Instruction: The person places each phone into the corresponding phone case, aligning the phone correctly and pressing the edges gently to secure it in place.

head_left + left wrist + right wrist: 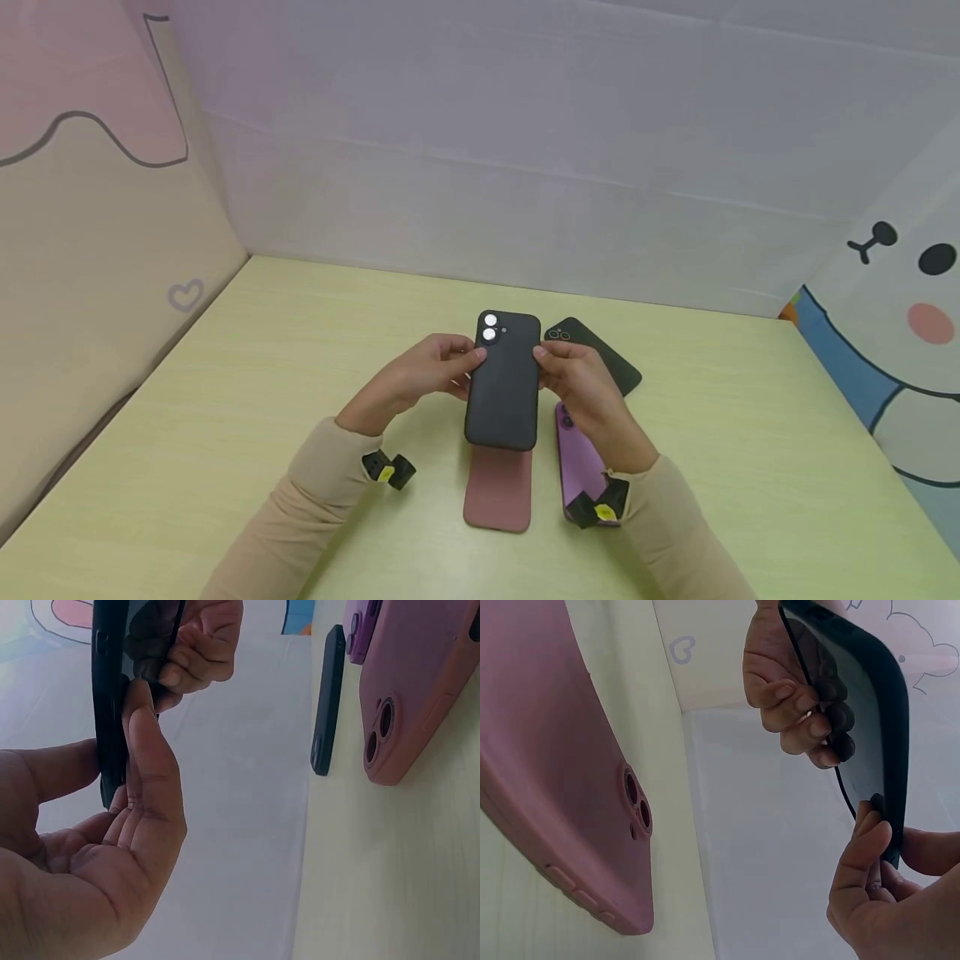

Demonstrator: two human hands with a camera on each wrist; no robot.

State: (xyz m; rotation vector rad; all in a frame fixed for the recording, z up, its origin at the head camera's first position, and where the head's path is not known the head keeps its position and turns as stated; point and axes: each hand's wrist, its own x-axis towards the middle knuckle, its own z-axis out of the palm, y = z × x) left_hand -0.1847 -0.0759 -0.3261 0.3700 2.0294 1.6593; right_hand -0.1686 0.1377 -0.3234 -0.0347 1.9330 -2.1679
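Note:
Both hands hold a black smartphone (pixel 501 400) raised over the table, its back with two camera lenses facing up. My left hand (pixel 422 372) pinches its left edge, thumb on the back and fingers underneath. On the opposite edge, my right hand (pixel 587 385) grips it the same way. From below, the glossy dark screen (pixel 866 727) reflects the fingers in the right wrist view. A pink phone case (pixel 498 500) lies under the phone, partly hidden by it; its camera cutouts show in the left wrist view.
A purple phone (pixel 577 467) lies right of the pink case, partly covered by the right hand and wrist. Behind it, a dark phone (pixel 617 358) lies at an angle on the pale wooden table (pixel 315 333). Cloth walls (pixel 480 167) enclose the back and sides.

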